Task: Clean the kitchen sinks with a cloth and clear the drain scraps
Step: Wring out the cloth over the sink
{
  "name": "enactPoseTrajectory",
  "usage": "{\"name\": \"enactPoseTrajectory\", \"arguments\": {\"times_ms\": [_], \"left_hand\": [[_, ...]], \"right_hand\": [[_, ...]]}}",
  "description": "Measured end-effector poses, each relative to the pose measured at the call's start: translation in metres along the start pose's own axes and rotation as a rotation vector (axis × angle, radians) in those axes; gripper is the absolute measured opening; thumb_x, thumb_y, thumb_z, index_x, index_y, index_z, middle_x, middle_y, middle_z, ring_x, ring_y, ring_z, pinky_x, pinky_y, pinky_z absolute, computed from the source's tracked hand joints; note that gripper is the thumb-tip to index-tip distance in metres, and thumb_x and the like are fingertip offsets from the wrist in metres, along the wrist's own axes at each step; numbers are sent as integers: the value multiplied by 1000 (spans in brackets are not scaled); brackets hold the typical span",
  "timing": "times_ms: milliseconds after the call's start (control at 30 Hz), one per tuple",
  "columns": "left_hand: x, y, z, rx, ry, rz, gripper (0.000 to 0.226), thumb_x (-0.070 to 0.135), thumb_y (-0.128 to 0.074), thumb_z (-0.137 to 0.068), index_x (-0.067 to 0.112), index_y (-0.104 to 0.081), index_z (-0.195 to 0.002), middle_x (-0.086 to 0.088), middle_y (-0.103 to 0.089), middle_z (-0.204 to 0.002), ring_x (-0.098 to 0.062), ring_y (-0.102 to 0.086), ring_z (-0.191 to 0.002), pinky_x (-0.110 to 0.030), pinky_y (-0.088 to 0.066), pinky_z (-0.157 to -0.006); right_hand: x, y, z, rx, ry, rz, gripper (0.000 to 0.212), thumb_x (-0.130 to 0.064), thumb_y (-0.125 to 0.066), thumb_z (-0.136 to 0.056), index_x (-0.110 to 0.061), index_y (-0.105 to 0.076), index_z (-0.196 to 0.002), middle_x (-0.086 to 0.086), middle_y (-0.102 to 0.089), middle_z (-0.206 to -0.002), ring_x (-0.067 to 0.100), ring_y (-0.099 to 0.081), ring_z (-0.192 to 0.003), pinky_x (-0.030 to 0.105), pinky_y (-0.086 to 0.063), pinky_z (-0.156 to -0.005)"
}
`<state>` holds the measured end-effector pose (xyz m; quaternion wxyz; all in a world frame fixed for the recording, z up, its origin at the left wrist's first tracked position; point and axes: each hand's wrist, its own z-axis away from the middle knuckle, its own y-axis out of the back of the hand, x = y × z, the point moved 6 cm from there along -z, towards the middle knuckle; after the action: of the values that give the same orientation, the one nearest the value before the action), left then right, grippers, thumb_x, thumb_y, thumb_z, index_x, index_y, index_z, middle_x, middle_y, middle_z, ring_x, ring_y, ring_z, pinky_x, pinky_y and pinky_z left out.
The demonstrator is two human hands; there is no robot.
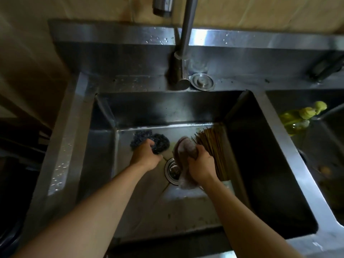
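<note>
Both my hands are down in the left steel sink (pixel 130 211). My left hand (pixel 147 155) grips a dark steel-wool scourer (pixel 149 141) lying on the sink floor at the back left. My right hand (pixel 201 164) holds a brownish-grey cloth (pixel 186 148), bunched up and hanging down over the round drain strainer (pixel 172 171), which it partly covers. Whether scraps lie in the drain I cannot tell. A bundle of brown chopsticks (pixel 214 146) leans against the sink's right wall, right behind my right hand.
The tap (pixel 184 53) rises from the back ledge with a round metal cap (pixel 202 81) beside it. The right sink (pixel 325 146) holds a bottle of yellow-green liquid (pixel 297 120). Water drops dot the left rim (pixel 61 155).
</note>
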<state>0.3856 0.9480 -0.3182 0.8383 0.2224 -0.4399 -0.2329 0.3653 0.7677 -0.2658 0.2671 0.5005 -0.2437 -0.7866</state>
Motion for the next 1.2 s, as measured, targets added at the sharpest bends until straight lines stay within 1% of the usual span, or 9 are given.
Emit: {"name": "enactPoseTrajectory", "arguments": {"times_ms": [100,300,467,567,667,800,933,1067,1200], "left_hand": [[1,-12,-18,6,-44,-76,58,21,-69,-84,20,-42,-134,-5,-46,-138,-25,-47,-123,-35,-41,-98],[-8,-21,-62,112,-112,-394,68,29,-73,-78,23,-40,-137,-5,-40,-142,-29,-40,-129,-43,-39,-104],[-17,-41,-98,75,-150,-563,78,27,-73,-76,27,-31,-141,-2,-27,-149,-31,-22,-135,-46,-28,-110],[-17,-51,-110,54,-183,-664,81,29,-75,-73,29,-30,-140,1,-30,-147,-30,-24,-133,-45,-28,-109],[-19,-52,-117,122,-220,-806,76,31,-72,-75,27,-31,-139,1,-36,-144,-29,-28,-129,-44,-27,-108],[-18,-51,-118,193,-304,-962,53,21,-61,-81,19,-39,-128,-4,-46,-135,-27,-35,-123,-38,-32,-100],[-10,-45,-114,210,-361,-948,40,26,-58,-84,20,-47,-121,-2,-54,-127,-25,-38,-120,-36,-34,-94],[5,-29,-94,181,-378,-870,49,38,-62,-82,24,-49,-127,-3,-54,-127,-26,-39,-120,-36,-38,-93],[33,-9,-67,125,-367,-702,58,34,-66,-81,32,-46,-135,-6,-51,-126,-27,-42,-120,-40,-42,-96]], "right_hand": [[13,-5,-10,18,-35,10,24,-11,-43,-97,-10,-49,-120,7,-58,-106,12,-47,-85,23,-37,-73],[30,-22,-39,21,-50,2,22,-12,-43,-97,-9,-49,-118,6,-55,-103,20,-53,-93,27,-41,-78],[42,-34,-67,20,-17,62,20,-11,-44,-97,-9,-48,-116,8,-57,-106,16,-48,-87,26,-41,-75],[48,-38,-79,11,-15,119,20,-10,-45,-96,-9,-49,-115,12,-58,-110,17,-50,-86,26,-40,-72],[51,-37,-88,13,-17,155,24,-11,-45,-94,-10,-47,-118,15,-56,-112,24,-55,-90,31,-44,-71],[54,-36,-92,14,-19,184,27,-12,-45,-94,-11,-46,-121,15,-56,-115,29,-57,-99,36,-50,-79],[51,-34,-89,33,-20,160,27,-10,-45,-94,-10,-47,-121,15,-57,-114,30,-58,-99,36,-51,-79],[42,-19,-73,77,-60,135,27,-8,-44,-94,-9,-48,-120,16,-58,-113,29,-58,-96,31,-45,-72],[22,9,-46,124,-111,54,28,-9,-44,-94,-12,-48,-121,14,-59,-111,28,-58,-91,31,-45,-71]]}}
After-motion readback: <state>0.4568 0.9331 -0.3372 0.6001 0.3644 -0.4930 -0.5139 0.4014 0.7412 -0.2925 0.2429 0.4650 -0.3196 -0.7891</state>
